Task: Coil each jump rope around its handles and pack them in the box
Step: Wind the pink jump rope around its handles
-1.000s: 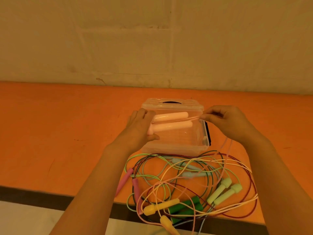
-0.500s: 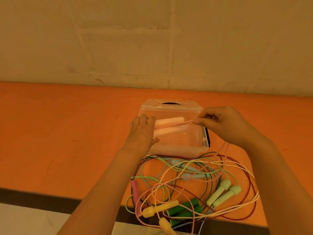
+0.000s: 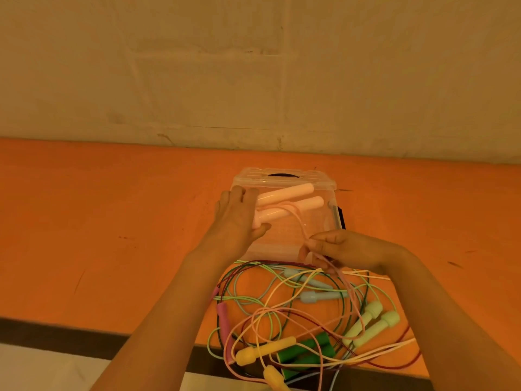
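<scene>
A: On the broad orange tabletop [image 3: 112, 221], against the pale wall: a clear plastic box with a lid hinged back [image 3: 284, 218], open, near the middle. In front of it, toward the near edge, a loose tangle of coloured jump ropes [image 3: 304, 311].

B: Progress?

A: Early, by the look of it. Nothing packed yet as far as can be seen. Only the pale pink jump rope's two cylindrical handles [image 3: 287, 204] in hand, held over the box opening. Just beside the box, still in a heap: light blue handles [image 3: 313, 289], pale green handles [image 3: 372, 320], dark green handles [image 3: 307, 354], yellow handles [image 3: 265, 354], a magenta handle [image 3: 224, 314], cords crossing each other throughout.

B: Hands?

A: Left hand [image 3: 239, 218] closed around the near ends of the pink pair, fingers [image 3: 239, 193] wrapped over the top, thumb underneath. Right hand [image 3: 346, 249] in front of the box's right corner, fingers pinched together on the thin pink cord [image 3: 298, 224].

B: Orientation of the pair?

A: Side by side, roughly parallel, long axis running left to right and tilted a little away from the camera, free ends pointing to the right and slightly toward the wall. One loop of cord laid across them, the remainder trailing down from the pinch into the heap. Most of the winding probably left to do.
</scene>
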